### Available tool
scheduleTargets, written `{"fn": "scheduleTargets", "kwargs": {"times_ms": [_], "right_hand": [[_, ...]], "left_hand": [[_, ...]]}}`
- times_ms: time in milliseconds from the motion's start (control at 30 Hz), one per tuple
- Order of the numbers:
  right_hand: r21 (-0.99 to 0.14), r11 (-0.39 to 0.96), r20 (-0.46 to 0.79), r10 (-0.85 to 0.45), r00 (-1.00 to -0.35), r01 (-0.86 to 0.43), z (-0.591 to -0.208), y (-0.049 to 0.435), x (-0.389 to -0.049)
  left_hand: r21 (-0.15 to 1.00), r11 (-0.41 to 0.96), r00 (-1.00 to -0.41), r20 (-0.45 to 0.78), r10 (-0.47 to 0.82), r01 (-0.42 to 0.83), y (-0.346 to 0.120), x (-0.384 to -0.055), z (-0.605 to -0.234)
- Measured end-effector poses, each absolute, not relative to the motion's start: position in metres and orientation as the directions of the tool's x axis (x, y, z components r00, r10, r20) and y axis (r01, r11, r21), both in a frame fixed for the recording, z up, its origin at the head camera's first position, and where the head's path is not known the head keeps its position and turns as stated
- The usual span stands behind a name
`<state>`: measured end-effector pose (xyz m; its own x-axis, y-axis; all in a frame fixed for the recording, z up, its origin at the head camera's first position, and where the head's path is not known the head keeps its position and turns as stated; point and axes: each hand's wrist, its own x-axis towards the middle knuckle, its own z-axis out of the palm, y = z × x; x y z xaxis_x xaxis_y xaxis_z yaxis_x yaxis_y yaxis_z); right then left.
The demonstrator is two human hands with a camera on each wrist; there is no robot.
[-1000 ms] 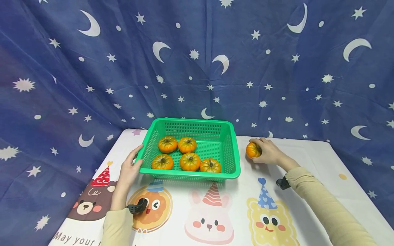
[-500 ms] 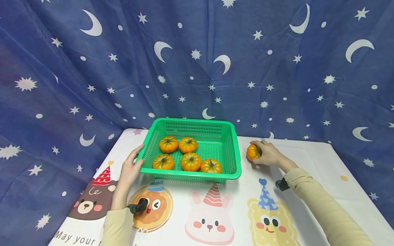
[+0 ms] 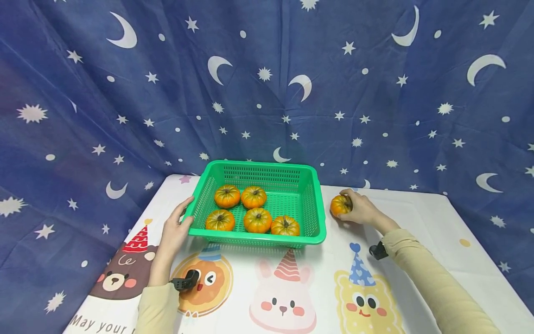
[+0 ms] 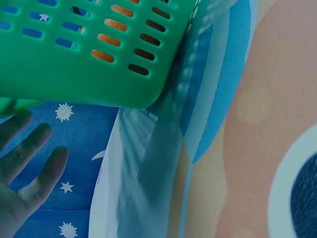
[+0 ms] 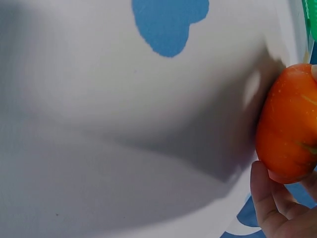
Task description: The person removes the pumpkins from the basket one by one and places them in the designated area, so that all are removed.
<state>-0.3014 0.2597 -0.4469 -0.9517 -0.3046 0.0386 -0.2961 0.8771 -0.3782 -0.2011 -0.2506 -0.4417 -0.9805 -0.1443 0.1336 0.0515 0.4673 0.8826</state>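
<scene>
The right hand (image 3: pixel 361 208) pinches 1 pumpkin (image 3: pixel 340 206) near the back edge of the table (image 3: pixel 410 202), a strip of tabletop separating it from the right rim of the green basket (image 3: pixel 250 237). Inside, 5 pumpkins (image 3: pixel 257 220) sit toward the left and front. The left hand (image 3: pixel 174 227), fingers spread, is at the left rim, perhaps touching.

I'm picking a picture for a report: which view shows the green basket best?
The head view: nearly all of the green basket shows there, with five pumpkins inside. The left wrist view shows only part of it, cut off by the frame; the right wrist view, a sliver at upper right.
</scene>
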Motion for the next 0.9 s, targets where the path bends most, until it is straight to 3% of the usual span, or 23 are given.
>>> {"fn": "scheduleTargets", "kwargs": {"times_ms": [900], "right_hand": [[-0.448,0.847,0.023,-0.308,-0.951,-0.285,-0.4466,0.2663,-0.2979]], "left_hand": [[0.873,0.486,-0.979,0.134,-0.155,0.042,-0.2508,-0.2028,-0.4423]]}}
